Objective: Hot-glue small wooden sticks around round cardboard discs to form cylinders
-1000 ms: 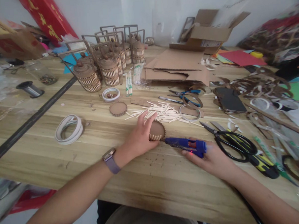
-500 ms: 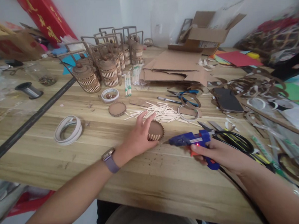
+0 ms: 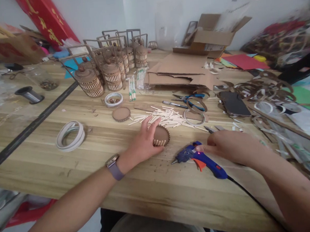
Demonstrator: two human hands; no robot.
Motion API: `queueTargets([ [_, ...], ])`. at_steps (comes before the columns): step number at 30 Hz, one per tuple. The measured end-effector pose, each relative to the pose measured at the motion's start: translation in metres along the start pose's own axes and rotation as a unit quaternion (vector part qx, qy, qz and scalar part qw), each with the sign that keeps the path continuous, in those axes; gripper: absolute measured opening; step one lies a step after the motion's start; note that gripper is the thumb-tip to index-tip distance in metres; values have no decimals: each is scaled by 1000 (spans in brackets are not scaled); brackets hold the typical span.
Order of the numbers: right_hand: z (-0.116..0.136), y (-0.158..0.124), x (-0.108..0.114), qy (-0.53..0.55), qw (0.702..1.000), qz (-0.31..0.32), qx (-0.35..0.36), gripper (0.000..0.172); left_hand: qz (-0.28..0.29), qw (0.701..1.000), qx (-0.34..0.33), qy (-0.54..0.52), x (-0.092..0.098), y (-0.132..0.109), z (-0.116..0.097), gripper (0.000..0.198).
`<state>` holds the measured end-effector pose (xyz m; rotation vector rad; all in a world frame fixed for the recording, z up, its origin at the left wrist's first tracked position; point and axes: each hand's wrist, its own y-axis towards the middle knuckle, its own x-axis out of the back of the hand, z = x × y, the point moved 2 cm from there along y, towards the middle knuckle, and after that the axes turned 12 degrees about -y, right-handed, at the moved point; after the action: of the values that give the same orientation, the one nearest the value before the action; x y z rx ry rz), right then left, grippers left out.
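My left hand (image 3: 143,139), with a watch on its wrist, grips the left side of a round brown cardboard piece (image 3: 162,132), thumb in front and fingers behind. Several short wooden sticks (image 3: 159,142) stand along its near edge. My right hand (image 3: 227,146) is at the back of a blue hot glue gun (image 3: 186,154), its thumb against the body and the other fingers mostly hidden. The gun's nozzle points left at the table, and its orange trigger and handle show uncovered. Loose wooden sticks (image 3: 169,117) lie in a pile just behind the cardboard piece.
A second round cardboard piece (image 3: 121,114) and white tape rolls (image 3: 70,136) lie to the left. Several small lidded baskets with handles (image 3: 112,76) stand behind. Pliers (image 3: 196,96), a phone (image 3: 234,103) and tangled brown strips (image 3: 266,88) are to the right. A cord (image 3: 250,194) trails from the gun.
My right hand has moved from the glue gun's handle to its rear. The gun has dropped lower and tipped, nozzle downward. My left hand stays on the cardboard piece.
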<state>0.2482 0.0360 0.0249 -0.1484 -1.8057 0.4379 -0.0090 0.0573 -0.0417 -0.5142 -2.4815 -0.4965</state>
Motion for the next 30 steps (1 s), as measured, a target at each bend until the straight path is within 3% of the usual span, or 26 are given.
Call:
queueTargets([
  [4, 15, 22, 18, -51, 990, -119, 63, 24, 2, 1000, 2, 1, 0, 0, 0, 100],
  [6, 27, 37, 19, -82, 971, -186, 129, 22, -1, 1000, -2, 1, 0, 0, 0, 101],
  [12, 43, 71, 12, -167, 941, -226, 189, 16, -1, 1000, -19, 8, 0, 0, -1, 103],
  [15, 40, 68, 13, -89, 937, -267, 210, 14, -6, 1000, -23, 5, 0, 0, 0, 103],
  [17, 38, 60, 15, 52, 935, -287, 200, 12, -6, 1000, -21, 7, 0, 0, 0, 103],
  [21, 41, 39, 16, 307, 907, -216, 192, 6, -2, 1000, -20, 13, -1, 0, 1, 103],
  [25, 56, 29, 12, 343, 905, -128, 216, 5, -2, 1000, -24, 10, -1, 0, 2, 102],
  [30, 67, 31, 9, 336, 911, -103, 217, 7, -1, 1000, -31, 5, 0, 1, 1, 100],
])
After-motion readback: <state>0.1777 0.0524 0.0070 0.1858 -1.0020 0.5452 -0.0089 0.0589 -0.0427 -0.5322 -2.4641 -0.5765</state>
